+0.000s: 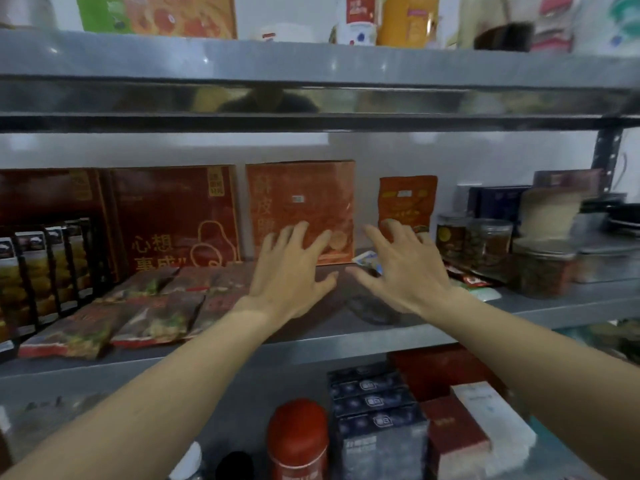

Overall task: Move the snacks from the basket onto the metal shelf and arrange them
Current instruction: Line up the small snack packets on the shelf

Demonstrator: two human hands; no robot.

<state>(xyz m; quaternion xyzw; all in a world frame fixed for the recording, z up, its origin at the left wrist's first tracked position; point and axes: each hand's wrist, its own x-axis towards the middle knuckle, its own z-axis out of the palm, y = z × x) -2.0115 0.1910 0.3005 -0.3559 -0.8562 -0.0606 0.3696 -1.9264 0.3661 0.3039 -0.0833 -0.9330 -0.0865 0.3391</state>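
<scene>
Grey sheet-metal shelf [346, 341] carries the snacks at chest height, and both arms reach in over its front edge. The left hand [291, 268] is spread wide with straight fingers and holds nothing; it hovers in front of the lower part of a flat orange-red cardboard box [311, 188] that stands upright against the back wall. Whether the fingertips touch the box cannot be told. The right hand [401, 271] is likewise spread and empty, just right of that box and in front of an upright orange foil pouch [407, 199]. A small blue-and-white packet [365, 260] lies on the shelf between the two hands, partly under the right fingers.

Left of the left hand, flat dark red snack packets [138, 317] lie in overlapping rows on the shelf, reaching to its front edge. Behind them stands a large dark red box [173, 216], and further left is a row of upright black-edged packs with yellow contents [45, 271]. Right of the right hand, a red sachet [467, 280] and a pale green sachet [483, 293] lie flat, near several clear plastic jars with brown contents [485, 240].

Yellow characters "心想" read on the dark red box, with a second line partly hidden by the packets. Large characters "酥皮" run down the orange-red box's left side. The other labels are too blurred to read.
</scene>
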